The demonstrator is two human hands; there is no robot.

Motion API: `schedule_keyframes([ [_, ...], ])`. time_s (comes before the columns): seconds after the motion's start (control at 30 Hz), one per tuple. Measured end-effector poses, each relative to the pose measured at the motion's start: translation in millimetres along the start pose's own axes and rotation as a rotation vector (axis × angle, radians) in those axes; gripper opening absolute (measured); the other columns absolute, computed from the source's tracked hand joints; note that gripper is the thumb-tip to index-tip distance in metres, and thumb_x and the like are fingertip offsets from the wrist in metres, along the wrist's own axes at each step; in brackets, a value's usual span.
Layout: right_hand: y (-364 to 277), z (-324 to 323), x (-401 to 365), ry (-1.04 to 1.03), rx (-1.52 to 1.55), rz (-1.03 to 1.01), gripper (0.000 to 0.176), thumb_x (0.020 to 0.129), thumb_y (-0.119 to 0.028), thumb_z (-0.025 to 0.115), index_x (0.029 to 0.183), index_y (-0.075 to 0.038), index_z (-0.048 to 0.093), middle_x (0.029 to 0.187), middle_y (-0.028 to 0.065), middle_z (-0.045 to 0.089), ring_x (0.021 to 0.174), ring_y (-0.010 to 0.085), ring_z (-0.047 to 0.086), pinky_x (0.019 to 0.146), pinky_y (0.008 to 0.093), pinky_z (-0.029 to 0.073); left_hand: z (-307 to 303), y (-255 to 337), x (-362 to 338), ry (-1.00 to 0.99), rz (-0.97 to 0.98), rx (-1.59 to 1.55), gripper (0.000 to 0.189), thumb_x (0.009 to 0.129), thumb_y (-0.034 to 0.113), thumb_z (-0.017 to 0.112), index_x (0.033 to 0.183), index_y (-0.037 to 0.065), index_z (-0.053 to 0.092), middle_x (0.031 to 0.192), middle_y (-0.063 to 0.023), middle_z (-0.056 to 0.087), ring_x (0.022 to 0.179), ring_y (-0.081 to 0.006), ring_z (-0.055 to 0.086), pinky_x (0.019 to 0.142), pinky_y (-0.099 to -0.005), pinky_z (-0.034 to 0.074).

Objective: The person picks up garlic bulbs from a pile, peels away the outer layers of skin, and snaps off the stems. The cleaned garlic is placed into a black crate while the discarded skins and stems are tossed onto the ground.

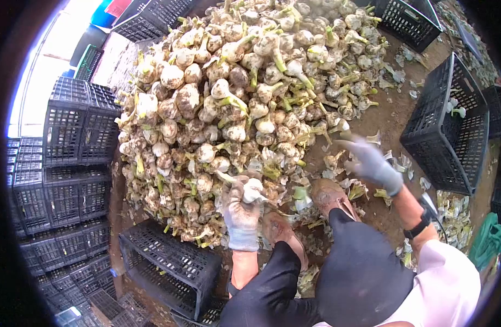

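Note:
My left hand (238, 210), in a soiled knit glove, is closed around a garlic bulb (253, 189) at the near edge of a large heap of garlic (223, 109). The bulb's clean white side faces up, and its stem end sticks out to the left. My right hand (368, 163), in a grey glove, is raised over the ground right of the heap. Motion blurs it, but its fingers look stretched out and apart, with nothing visible in them. Loose garlic skins (302, 199) lie around my shoes (327, 194).
A black crate (449, 128) at the right has a few white bulbs inside. Another black crate (171, 267) lies by my left leg. Stacked crates (65, 185) line the left side. Crates also stand behind the heap. A green bag (487, 240) lies at far right.

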State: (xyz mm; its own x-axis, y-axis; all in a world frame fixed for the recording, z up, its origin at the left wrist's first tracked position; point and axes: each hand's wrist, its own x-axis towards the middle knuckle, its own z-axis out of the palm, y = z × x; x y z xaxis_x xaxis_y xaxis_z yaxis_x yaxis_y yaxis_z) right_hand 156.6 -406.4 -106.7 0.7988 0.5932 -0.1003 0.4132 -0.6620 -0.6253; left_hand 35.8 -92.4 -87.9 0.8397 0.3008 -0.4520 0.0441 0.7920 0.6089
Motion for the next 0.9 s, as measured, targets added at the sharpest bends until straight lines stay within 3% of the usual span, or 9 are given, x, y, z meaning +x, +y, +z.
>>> schedule_keyframes([
  [0.07, -45.8, 21.6, 27.6, -0.21, 0.862, 0.163, 0.059, 0.079, -0.024, 0.068, 0.13, -0.002, 0.049, 0.117, 0.0157, 0.06, 0.095, 0.0215, 0.062, 0.079, 0.0315, 0.052, 1.7, -8.9, 0.5, 0.043, 0.088, 0.118, 0.018, 0.089, 0.017, 0.058, 0.099, 0.001, 0.056, 0.099, -0.0158, 0.061, 0.083, -0.0257, 0.061, 0.068, -0.0376, 0.055],
  [0.17, -109.7, 31.3, 54.4, -0.504, 1.234, 0.285, 0.053, 0.086, -0.033, 0.065, 0.123, 0.002, 0.053, 0.094, 0.0083, 0.066, 0.078, 0.0122, 0.063, 0.063, 0.0232, 0.052, 14.9, -9.2, -0.2, 0.003, 0.158, 0.24, 0.013, 0.086, 0.009, 0.062, 0.092, -0.002, 0.057, 0.099, -0.0136, 0.062, 0.078, -0.019, 0.062, 0.064, -0.0317, 0.055],
  [0.4, -137.4, 36.5, 65.3, -0.479, 1.183, 0.229, 0.041, 0.088, -0.039, 0.061, 0.103, -0.001, 0.064, 0.079, 0.0013, 0.062, 0.067, 0.0074, 0.056, 0.056, 0.023, 0.046, 13.1, -8.9, 4.4, 0.031, 0.163, 0.365, 0.01, 0.087, 0.006, 0.06, 0.094, 0.0, 0.056, 0.098, -0.0109, 0.061, 0.076, -0.0144, 0.061, 0.061, -0.0244, 0.053],
  [0.5, -129.3, 56.0, 62.3, -0.525, 1.25, 0.187, 0.025, 0.091, -0.025, 0.057, 0.104, -0.005, 0.064, 0.079, -0.0003, 0.063, 0.065, 0.0075, 0.055, 0.054, 0.0227, 0.044, 8.1, -11.8, 1.4, 0.005, 0.205, 0.327, 0.009, 0.088, 0.008, 0.059, 0.094, 0.001, 0.056, 0.098, -0.0115, 0.062, 0.079, -0.0168, 0.061, 0.061, -0.0269, 0.053],
  [0.57, -126.6, 63.1, 57.3, -0.423, 1.201, -0.025, 0.022, 0.089, -0.01, 0.052, 0.107, -0.007, 0.064, 0.081, -0.0006, 0.064, 0.064, 0.0087, 0.055, 0.056, 0.0236, 0.045, 2.5, -12.0, 1.8, 0.043, 0.201, 0.316, 0.016, 0.089, 0.015, 0.059, 0.097, 0.001, 0.056, 0.095, -0.0123, 0.063, 0.084, -0.0202, 0.06, 0.071, -0.0307, 0.051],
  [0.67, -122.8, 70.0, 56.6, -0.342, 0.946, -0.234, 0.028, 0.089, -0.025, 0.057, 0.106, -0.004, 0.065, 0.087, 0.0024, 0.066, 0.082, 0.0099, 0.058, 0.068, 0.0289, 0.049, -2.0, -11.3, -1.2, 0.033, 0.206, 0.23, 0.018, 0.089, 0.017, 0.061, 0.096, 0.001, 0.056, 0.095, -0.0132, 0.063, 0.084, -0.0219, 0.06, 0.074, -0.0334, 0.05],
  [0.8, -128.0, 73.2, 65.1, -0.153, 0.889, -0.407, 0.026, 0.085, -0.016, 0.058, 0.106, -0.002, 0.064, 0.088, 0.0043, 0.066, 0.083, 0.0118, 0.06, 0.068, 0.0288, 0.049, -11.3, -8.6, 3.6, 0.03, 0.184, 0.197, 0.02, 0.088, 0.018, 0.062, 0.096, 0.002, 0.055, 0.093, -0.0114, 0.062, 0.082, -0.0195, 0.06, 0.071, -0.0313, 0.05],
  [0.87, -140.4, 61.0, 64.1, -0.418, 1.208, 0.313, 0.031, 0.082, -0.014, 0.059, 0.11, -0.001, 0.061, 0.091, 0.0065, 0.066, 0.084, 0.0137, 0.061, 0.071, 0.0295, 0.05, -12.6, -9.1, 4.2, -0.011, 0.292, 0.456, 0.018, 0.087, 0.018, 0.064, 0.093, 0.003, 0.055, 0.089, -0.0089, 0.06, 0.078, -0.0156, 0.057, 0.067, -0.0282, 0.049],
  [0.9, -137.4, 73.5, 67.6, -0.377, 1.111, 0.347, 0.034, 0.08, -0.016, 0.063, 0.109, 0.002, 0.061, 0.094, 0.009, 0.066, 0.088, 0.0145, 0.062, 0.074, 0.03, 0.05, -12.1, -11.9, 6.1, 0.031, 0.38, 0.591, 0.025, 0.082, 0.022, 0.07, 0.088, 0.004, 0.054, 0.095, -0.0091, 0.057, 0.082, -0.0192, 0.055, 0.075, -0.0284, 0.045],
])
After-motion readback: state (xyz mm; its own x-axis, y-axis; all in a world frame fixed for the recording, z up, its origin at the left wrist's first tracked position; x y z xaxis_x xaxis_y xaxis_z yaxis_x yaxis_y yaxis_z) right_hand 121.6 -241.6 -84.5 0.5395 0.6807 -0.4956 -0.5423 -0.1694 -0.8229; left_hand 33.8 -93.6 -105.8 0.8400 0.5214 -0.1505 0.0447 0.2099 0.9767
